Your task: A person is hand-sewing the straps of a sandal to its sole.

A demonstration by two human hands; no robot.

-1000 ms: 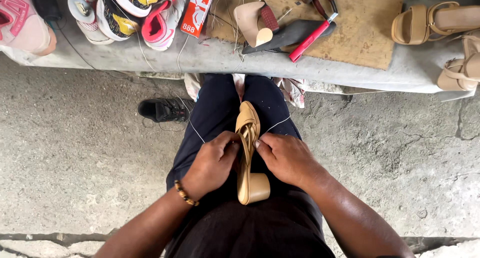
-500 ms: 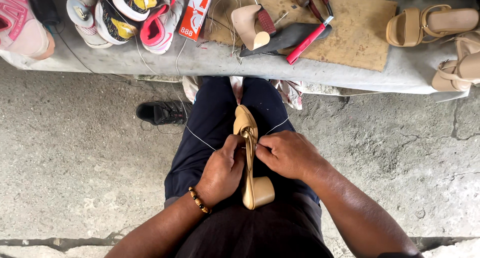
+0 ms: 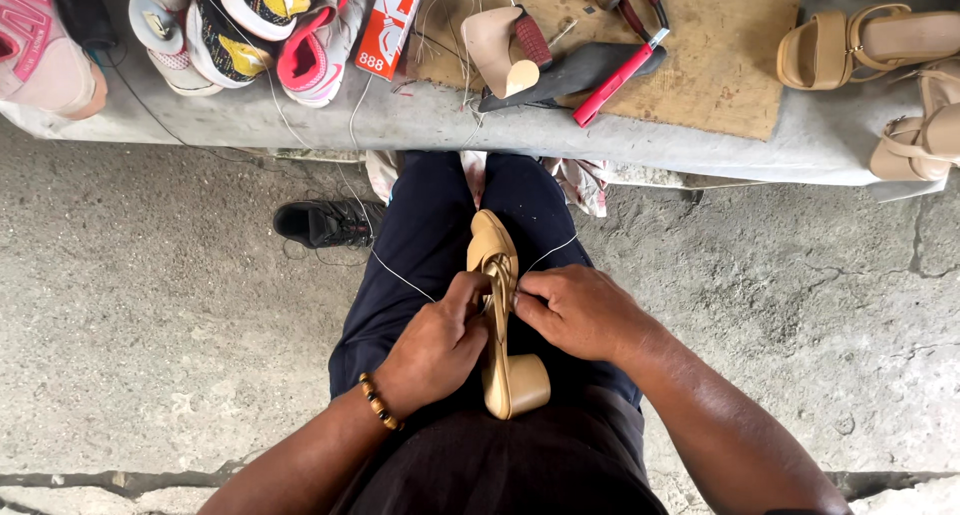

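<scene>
Both hands grip the tan block-heeled shoe (image 3: 497, 315) on the lap, left hand (image 3: 435, 345) steadying, right hand (image 3: 580, 310) pinching the strap beside white thread (image 3: 400, 273); keeping that thread taut should help.

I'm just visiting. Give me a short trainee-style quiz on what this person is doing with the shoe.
1. True or false: both hands touch the tan block-heeled shoe.
2. Which wrist wears the beaded bracelet: A left, B right?
3. What thin thing runs out from the shoe to both sides?

Key: 1 true: left hand and right hand pinch its strap. 2 A. 3 white thread.
</scene>
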